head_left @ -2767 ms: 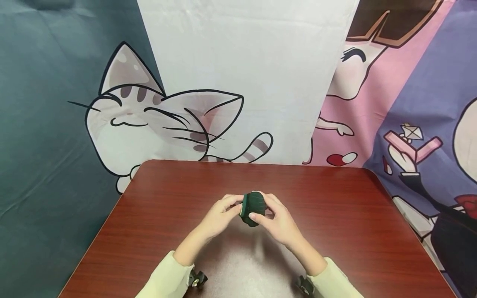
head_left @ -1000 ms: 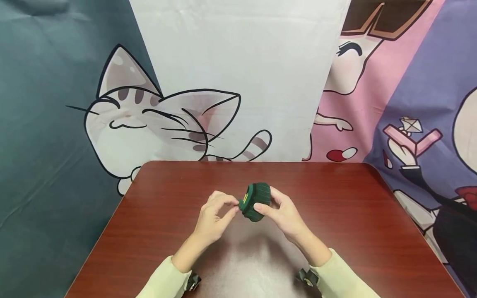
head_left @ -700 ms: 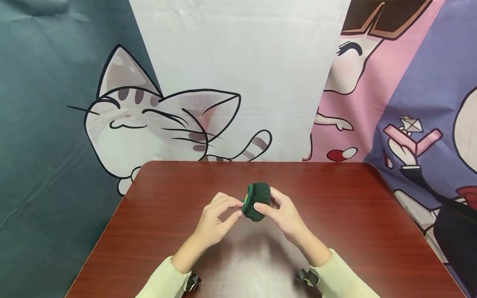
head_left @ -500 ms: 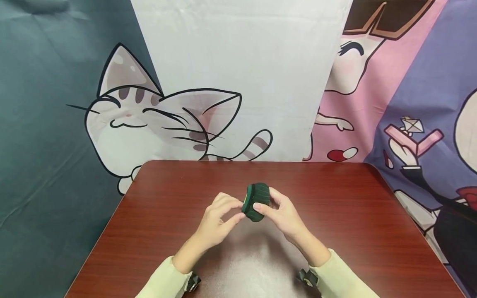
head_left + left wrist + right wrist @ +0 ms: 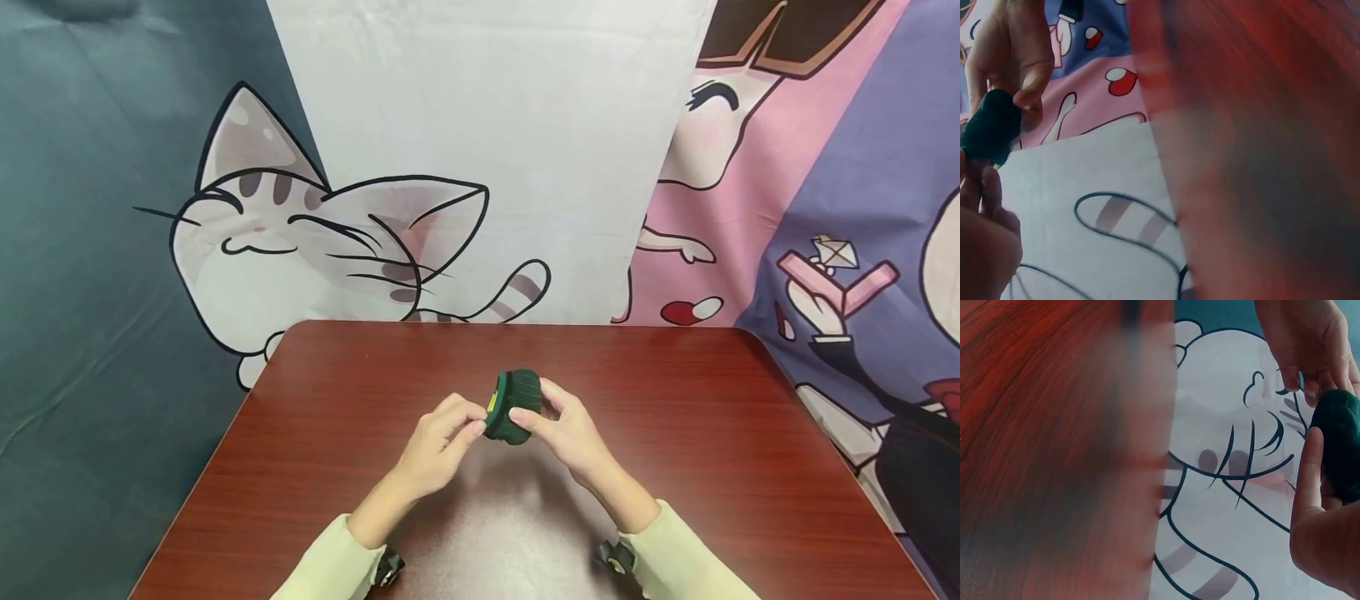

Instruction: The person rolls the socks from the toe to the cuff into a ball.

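Observation:
A dark green, ribbed, rounded fabric bundle (image 5: 522, 402) is held up above the table, with a yellow patch on its left face. My right hand (image 5: 573, 433) grips it from the right, thumb on the near side. From the left, my left hand (image 5: 442, 442) pinches its lower left edge between thumb and forefinger. In the left wrist view the bundle (image 5: 992, 125) hangs between both hands, a bit of yellow at its edge. The right wrist view cuts off the bundle (image 5: 1338, 437) at the right border. What kind of fabric article it is, I cannot tell.
A reddish-brown wooden table (image 5: 330, 400) with rounded far corners lies beneath both hands. Behind it hangs a backdrop (image 5: 525, 150) printed with a cartoon cat and figures. Small dark devices sit at the left cuff (image 5: 388, 567) and right cuff (image 5: 618, 557).
My left hand first pinched a small tab on the bundle's left face, then spread its fingertips, and now pinches the lower left edge. My right hand keeps its grip.

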A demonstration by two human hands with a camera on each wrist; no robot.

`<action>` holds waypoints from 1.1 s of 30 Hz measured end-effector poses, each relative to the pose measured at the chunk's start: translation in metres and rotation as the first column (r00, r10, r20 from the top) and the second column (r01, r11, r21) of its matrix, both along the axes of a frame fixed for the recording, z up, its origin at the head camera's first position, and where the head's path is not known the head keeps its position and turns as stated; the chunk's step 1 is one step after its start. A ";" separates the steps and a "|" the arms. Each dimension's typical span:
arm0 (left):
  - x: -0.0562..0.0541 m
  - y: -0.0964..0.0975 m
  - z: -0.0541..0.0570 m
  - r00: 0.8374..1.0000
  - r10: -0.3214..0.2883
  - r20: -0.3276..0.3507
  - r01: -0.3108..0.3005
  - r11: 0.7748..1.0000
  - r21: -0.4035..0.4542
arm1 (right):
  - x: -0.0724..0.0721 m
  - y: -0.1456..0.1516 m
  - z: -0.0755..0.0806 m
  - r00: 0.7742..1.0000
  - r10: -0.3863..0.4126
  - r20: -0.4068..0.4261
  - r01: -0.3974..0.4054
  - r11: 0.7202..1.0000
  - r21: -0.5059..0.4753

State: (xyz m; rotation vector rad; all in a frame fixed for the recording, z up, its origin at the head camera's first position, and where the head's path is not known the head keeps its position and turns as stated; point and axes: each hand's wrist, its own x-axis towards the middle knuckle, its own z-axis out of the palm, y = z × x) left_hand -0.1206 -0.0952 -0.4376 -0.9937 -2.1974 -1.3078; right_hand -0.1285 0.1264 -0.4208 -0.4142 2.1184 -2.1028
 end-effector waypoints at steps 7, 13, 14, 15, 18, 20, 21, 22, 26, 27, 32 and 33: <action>-0.004 0.001 -0.008 1.000 -0.001 0.013 0.001 1.000 -0.011 | -0.005 0.003 -0.003 0.999 0.007 0.046 -0.008 0.999 0.034; -0.007 0.001 -0.010 0.997 0.022 -0.072 -0.021 1.000 0.011 | -0.006 0.004 -0.002 0.997 0.012 0.076 -0.014 1.000 0.016; -0.006 0.001 -0.010 0.999 0.018 -0.048 -0.018 1.000 0.011 | -0.006 0.004 -0.002 0.997 0.015 0.079 -0.016 1.000 0.012; -0.006 0.000 -0.010 1.000 0.009 -0.009 -0.009 1.000 0.010 | -0.007 0.005 -0.002 0.997 0.016 0.081 -0.017 1.000 0.011; -0.005 -0.001 -0.009 0.991 -0.028 0.130 0.028 1.000 0.006 | -0.007 0.005 -0.003 0.996 0.027 0.087 -0.028 1.000 0.015; -0.006 -0.001 -0.009 0.977 -0.049 0.208 0.049 0.999 0.002 | -0.008 0.004 -0.003 0.995 0.038 0.094 -0.040 0.999 0.023; -0.007 -0.001 -0.009 0.971 -0.052 0.233 0.054 0.999 -0.003 | -0.008 0.004 -0.003 0.995 0.040 0.097 -0.043 0.999 0.028; -0.007 -0.001 -0.009 0.968 -0.052 0.245 0.056 0.998 -0.008 | -0.008 0.004 -0.003 0.994 0.039 0.101 -0.042 0.999 0.032; -0.008 -0.001 -0.012 0.967 -0.037 0.251 0.040 0.999 -0.007 | -0.008 0.004 -0.002 0.993 0.038 0.115 -0.043 0.998 0.042; -0.008 -0.001 -0.013 0.968 -0.028 0.251 0.028 1.000 0.001 | -0.008 0.004 -0.002 0.993 0.037 0.116 -0.043 0.998 0.044; -0.009 0.003 -0.015 0.968 0.029 0.250 -0.036 0.999 0.023 | -0.010 0.002 -0.002 0.994 0.039 0.104 -0.046 0.997 0.065; -0.009 0.003 -0.014 0.965 0.038 0.260 -0.046 0.999 0.025 | -0.010 0.002 -0.002 0.994 0.036 0.100 -0.043 0.996 0.074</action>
